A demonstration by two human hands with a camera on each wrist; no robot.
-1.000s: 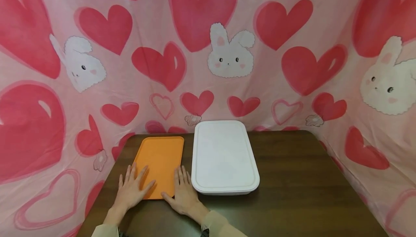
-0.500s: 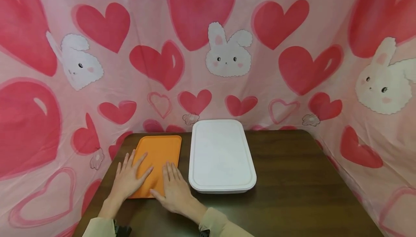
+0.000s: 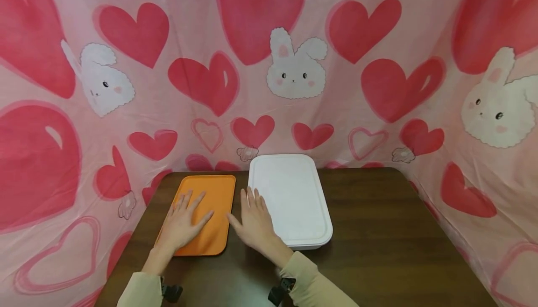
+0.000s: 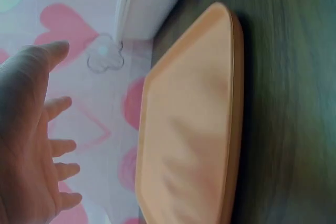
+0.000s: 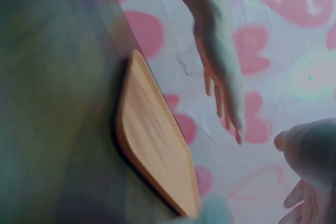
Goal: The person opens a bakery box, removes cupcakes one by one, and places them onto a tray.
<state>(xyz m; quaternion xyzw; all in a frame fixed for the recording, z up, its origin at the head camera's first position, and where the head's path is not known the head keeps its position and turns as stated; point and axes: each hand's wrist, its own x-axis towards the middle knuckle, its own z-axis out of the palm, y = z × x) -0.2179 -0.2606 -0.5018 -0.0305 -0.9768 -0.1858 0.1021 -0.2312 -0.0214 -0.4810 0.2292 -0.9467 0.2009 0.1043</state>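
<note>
Both your hands shift right since the last frame: your left hand (image 3: 182, 225) moves further over the orange tray (image 3: 219, 204), and your right hand (image 3: 257, 225) leaves it for the near-left side of the white box (image 3: 294, 199). Tray and box look unmoved on the dark table (image 3: 378, 232).

Key relation: the tray is at the left of the table, long axis running near to far, directly below your left hand. That's your nearer hand; the right sits off the tray's right edge, between tray and box. The box lies just right of the tray, apart from it, long axis roughly parallel.

Left fingers are spread, hovering clear of the tray, casting shadows on it. Right fingers are straight, thumb out to the left. Neither pinches anything.

Hard to read: your left hand covers part of the tray's left side, your right hides part of the box's left edge. Can't confirm right-hand contact with the box. Right wrist view is blurred and crops that hand; left wrist view crops the box.
</note>
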